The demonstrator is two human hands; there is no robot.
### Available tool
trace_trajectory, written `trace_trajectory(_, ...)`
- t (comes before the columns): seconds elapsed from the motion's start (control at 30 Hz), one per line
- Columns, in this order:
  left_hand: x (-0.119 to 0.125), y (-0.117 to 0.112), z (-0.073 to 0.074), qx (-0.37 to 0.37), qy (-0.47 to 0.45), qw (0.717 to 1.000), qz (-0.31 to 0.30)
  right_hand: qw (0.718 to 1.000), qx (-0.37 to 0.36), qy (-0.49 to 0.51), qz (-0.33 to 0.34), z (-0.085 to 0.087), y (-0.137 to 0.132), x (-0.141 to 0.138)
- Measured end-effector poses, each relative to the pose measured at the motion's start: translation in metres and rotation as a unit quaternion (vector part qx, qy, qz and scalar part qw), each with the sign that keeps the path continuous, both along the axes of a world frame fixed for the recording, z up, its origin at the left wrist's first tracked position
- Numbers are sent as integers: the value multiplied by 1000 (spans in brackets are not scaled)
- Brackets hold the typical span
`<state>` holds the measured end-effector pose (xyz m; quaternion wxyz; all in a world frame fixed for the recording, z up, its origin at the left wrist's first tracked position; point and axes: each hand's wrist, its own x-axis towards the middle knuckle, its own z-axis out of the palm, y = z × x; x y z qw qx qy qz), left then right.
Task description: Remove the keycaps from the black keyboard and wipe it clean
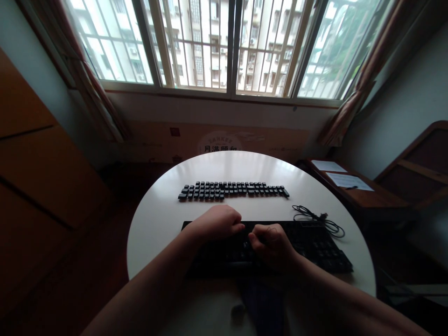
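A black keyboard [325,247] lies across the near part of the white round table, with both my hands over its middle. My left hand [222,219] is closed, fingers curled downward above the keyboard's upper left part; what they hold, if anything, is hidden. Just to its right, my right hand [271,240] is closed too, its thumb and index finger pinched together. Thin wire loops [272,232] show against this hand, like part of a small wire tool. Beyond the keyboard, loose black keycaps [231,189] stand in several rows.
A coiled black cable [322,219] lies at the keyboard's upper right. Near the front of the white table [154,224] sits a small dark object [238,309]. To the right, papers [350,181] and a pen rest on a brown wooden surface [381,198]. Barred windows are ahead.
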<state>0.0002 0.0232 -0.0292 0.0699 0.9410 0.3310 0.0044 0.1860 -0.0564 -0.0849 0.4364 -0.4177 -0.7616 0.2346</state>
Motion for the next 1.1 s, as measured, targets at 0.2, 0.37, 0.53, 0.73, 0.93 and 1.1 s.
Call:
trace_trajectory(0.2, 1, -3, 4, -15, 8, 1000, 8, 971, -88, 202, -92, -4, 6, 0)
trace_trajectory(0.37, 2, -3, 8, -29, -41, 999, -8, 973, -93, 190, -89, -1, 9, 3)
trace_trajectory(0.53, -1, -7, 15, -107, -185, 977, -10, 980, -62, 169, -89, 13, 10, 8)
trace_trajectory(0.73, 0, -13, 16, -176, -239, 950, -99, 988, -15, 145, -58, 17, 7, 10)
trace_trajectory(0.93, 5, -12, 13, -174, -220, 956, -87, 993, 10, 97, -70, 21, 5, 13)
trace_trajectory(1.1, 5, -10, 8, -161, -217, 960, -70, 995, 15, 62, -77, 23, 8, 13)
